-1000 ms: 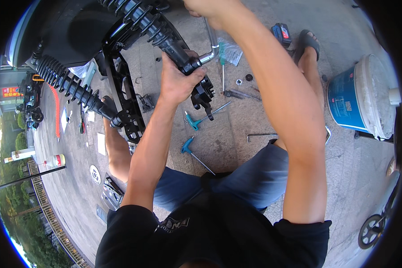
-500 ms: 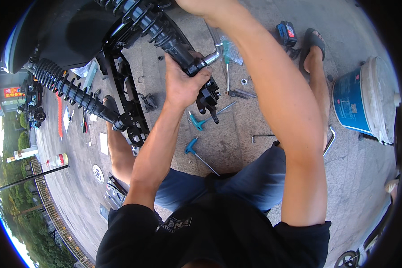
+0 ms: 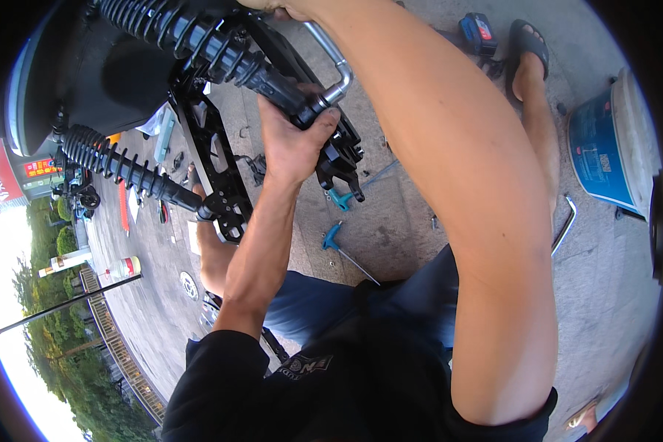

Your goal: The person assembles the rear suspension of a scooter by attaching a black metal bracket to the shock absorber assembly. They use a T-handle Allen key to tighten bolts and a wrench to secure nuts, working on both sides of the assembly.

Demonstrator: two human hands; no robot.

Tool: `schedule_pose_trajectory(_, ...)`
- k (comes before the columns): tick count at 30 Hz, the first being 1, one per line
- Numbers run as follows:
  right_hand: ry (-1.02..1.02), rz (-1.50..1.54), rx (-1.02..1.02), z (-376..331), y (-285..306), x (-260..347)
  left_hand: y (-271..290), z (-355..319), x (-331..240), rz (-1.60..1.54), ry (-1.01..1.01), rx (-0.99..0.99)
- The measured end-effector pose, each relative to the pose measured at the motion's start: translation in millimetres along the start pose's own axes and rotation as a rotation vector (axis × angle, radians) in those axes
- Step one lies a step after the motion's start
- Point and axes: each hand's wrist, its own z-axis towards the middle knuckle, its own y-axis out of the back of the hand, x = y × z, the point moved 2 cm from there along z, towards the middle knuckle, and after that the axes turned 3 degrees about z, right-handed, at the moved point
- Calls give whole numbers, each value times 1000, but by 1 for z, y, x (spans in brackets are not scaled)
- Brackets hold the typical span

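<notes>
My left hand (image 3: 291,147) is closed round the lower end of a black coil-spring shock absorber (image 3: 272,90), its thumb beside the socket end of a bent chrome socket wrench (image 3: 339,82). The wrench sits against the bolt joint there. At the top edge, my right hand (image 3: 280,6) grips the wrench's handle; most of its fingers are cut off or hidden. Just below my left hand is a black metal bracket (image 3: 339,166). A black cut-out frame arm (image 3: 210,147) and a second shock absorber (image 3: 136,168) stand to the left.
On the paving lie a teal T-handle hex key (image 3: 339,199), a blue T-handle hex key (image 3: 332,237) and a bent chrome bar (image 3: 565,227). A blue-and-white bucket (image 3: 600,151) stands at the right. A battery-powered tool (image 3: 479,35) lies near my sandalled foot (image 3: 529,55).
My right hand has moved left, and the wrench handle has swung left with it. My left hand keeps its hold at the joint. The whole view has shifted slightly.
</notes>
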Motion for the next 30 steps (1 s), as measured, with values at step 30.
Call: schedule_pose_trajectory(30,-406,444,284,16,-133,-55,-11,14,-19,-653,246,-264)
